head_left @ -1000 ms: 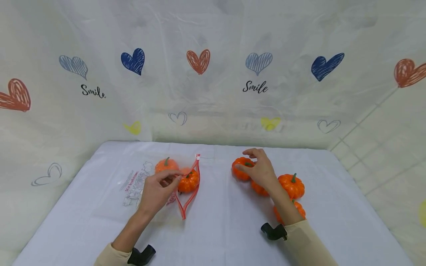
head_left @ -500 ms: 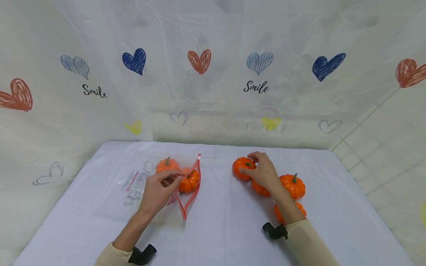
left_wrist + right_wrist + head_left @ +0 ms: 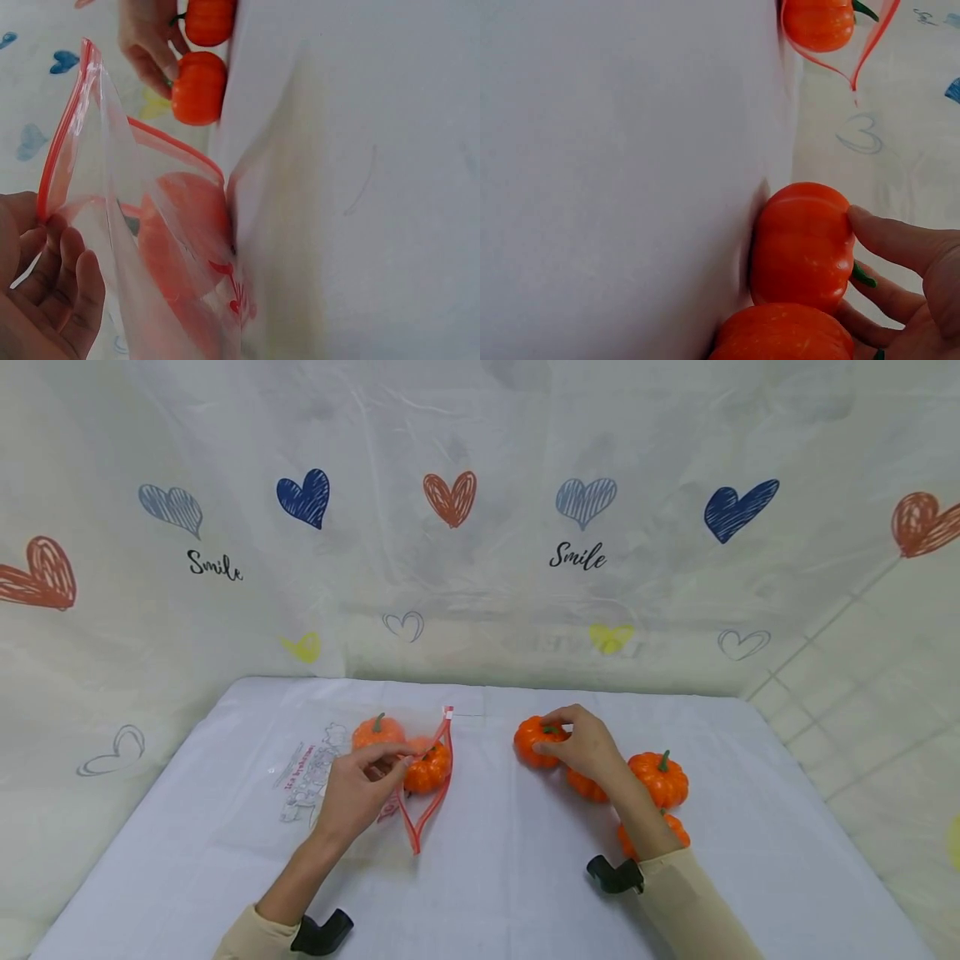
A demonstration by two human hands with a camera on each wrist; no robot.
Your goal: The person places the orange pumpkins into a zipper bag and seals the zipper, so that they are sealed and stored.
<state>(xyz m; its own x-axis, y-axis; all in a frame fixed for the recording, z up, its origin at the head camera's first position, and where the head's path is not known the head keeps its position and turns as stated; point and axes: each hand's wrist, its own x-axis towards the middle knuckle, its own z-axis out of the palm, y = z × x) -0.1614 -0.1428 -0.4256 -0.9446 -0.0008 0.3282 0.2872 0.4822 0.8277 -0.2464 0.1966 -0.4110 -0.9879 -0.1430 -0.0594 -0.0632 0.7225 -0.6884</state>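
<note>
A clear zip bag (image 3: 307,781) with a red zip edge lies on its side at the left of the table, its mouth gaping toward the right. My left hand (image 3: 356,787) pinches the upper lip of that mouth between thumb and fingers. Inside sit small orange pumpkins with green stems, one pumpkin (image 3: 429,768) just within the mouth and another pumpkin (image 3: 377,732) behind it. To the right, my right hand (image 3: 588,748) holds a pumpkin (image 3: 529,743), thumb on the near side, fingers on the far side. In the right wrist view this pumpkin (image 3: 802,244) appears low against the table.
Close to my right forearm are more pumpkins: one pumpkin (image 3: 587,786) partly under the hand, a second pumpkin (image 3: 660,779) beyond the arm, and a third pumpkin (image 3: 675,832) partly covered by it. A heart-printed curtain (image 3: 495,585) backs the white-covered table (image 3: 495,893).
The fingers of my right hand have come down around the pumpkin, which has shifted slightly left. My left hand stays at the bag's lip.
</note>
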